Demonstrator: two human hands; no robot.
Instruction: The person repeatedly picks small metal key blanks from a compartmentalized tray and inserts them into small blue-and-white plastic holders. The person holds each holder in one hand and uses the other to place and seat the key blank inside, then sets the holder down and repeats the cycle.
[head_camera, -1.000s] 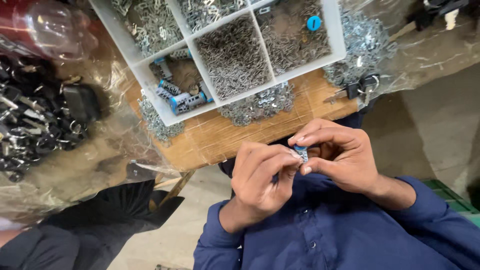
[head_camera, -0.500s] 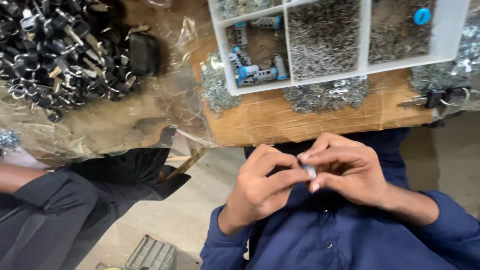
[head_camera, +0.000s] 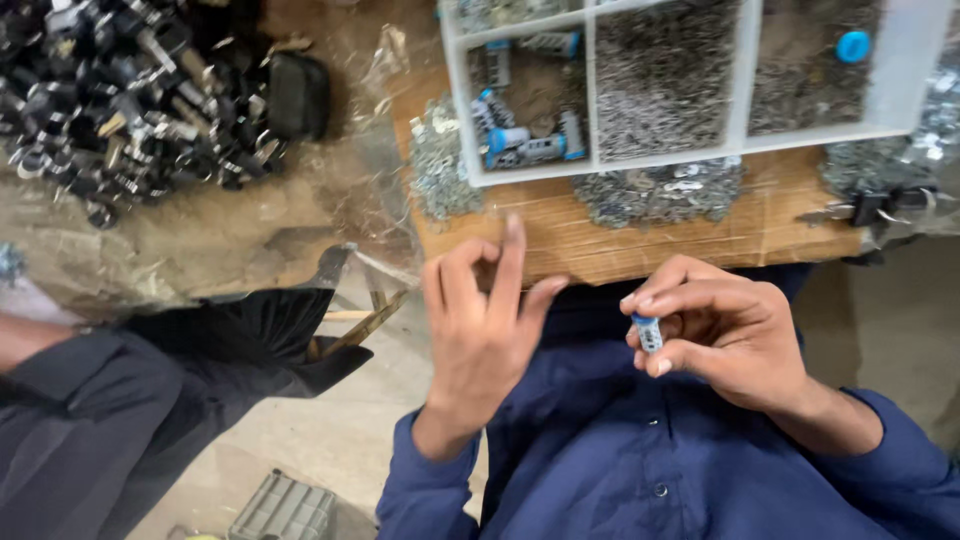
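The wooden worktop (head_camera: 640, 235) is taken as the landmark. Its far part is covered by a white compartment tray (head_camera: 745, 75), whose cells are filled with grey metal bits; a few cylinders with blue ends (head_camera: 525, 135) lie in the left cell and a round blue cap (head_camera: 853, 46) in the right one. No label or sign can be made out on the tray. Left of the worktop, a heap of black and metal parts (head_camera: 130, 90) is spread on clear plastic sheeting (head_camera: 300, 200). Below that heap, a neighbour's dark-clothed arm (head_camera: 110, 420) is seen.

Half a second ago both hands were closed together on one small piece just below the worktop's near edge. They have now been drawn apart, which suggests that the two-handed work on that piece is finished. The left hand (head_camera: 480, 330) has been lifted to the worktop's near edge with fingers spread wide and nothing held. The right hand (head_camera: 725, 335) is kept below the edge, its fingers pinched on the small silver-and-blue cylinder (head_camera: 648, 332).
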